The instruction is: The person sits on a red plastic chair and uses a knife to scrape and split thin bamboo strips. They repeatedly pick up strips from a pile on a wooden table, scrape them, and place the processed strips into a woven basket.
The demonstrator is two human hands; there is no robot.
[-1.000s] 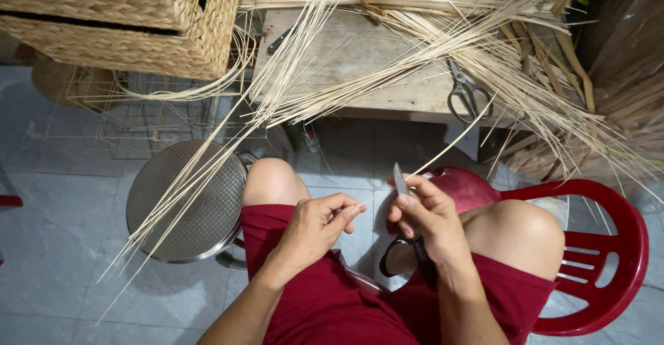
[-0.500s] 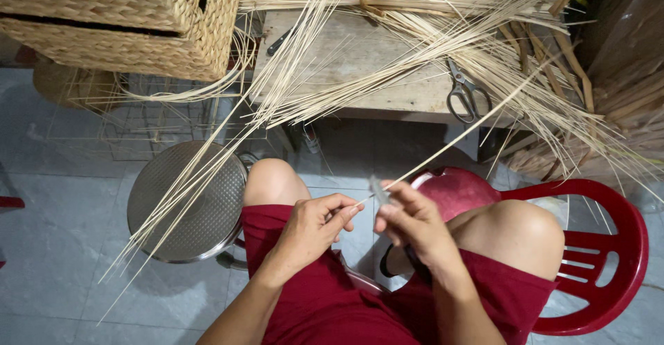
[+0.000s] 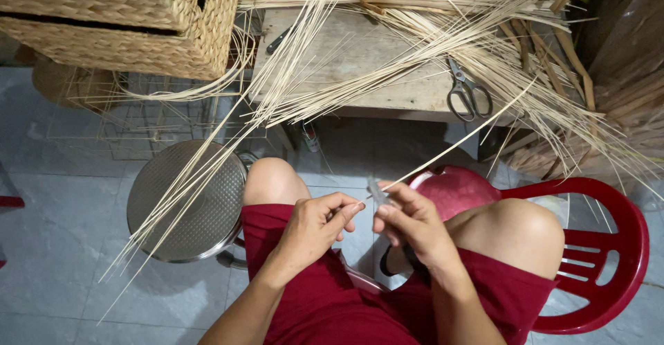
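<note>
- Down over the lap: left hand [image 3: 315, 226] pinching the near end of a long pale straw-coloured reed strip [image 3: 456, 144], fingers curled shut on it.
- Right hand [image 3: 408, 224] closed around a small grey-bladed knife [image 3: 377, 191], blade tip touching the strip just beside the left fingertips.
- Strip running up and to the right, away from the hands, toward the loose heap of pale reeds [image 3: 415, 33] on the worn wooden desk [image 3: 387, 89].
- Metal scissors [image 3: 469, 94] lying on the desk's right side, well apart from the hands.
- Woven straw basket [image 3: 131, 20] at upper left; round perforated metal stool [image 3: 190, 203] beside the left knee; red plastic chair [image 3: 602, 248] on the right.
- Likely risk: blade so close to the left fingertips, a slip along the thin strip could nick them.
- Also possible: uneven pressure splitting or snapping the strip; far end snagging in the tangled heap and jerking the cut.
</note>
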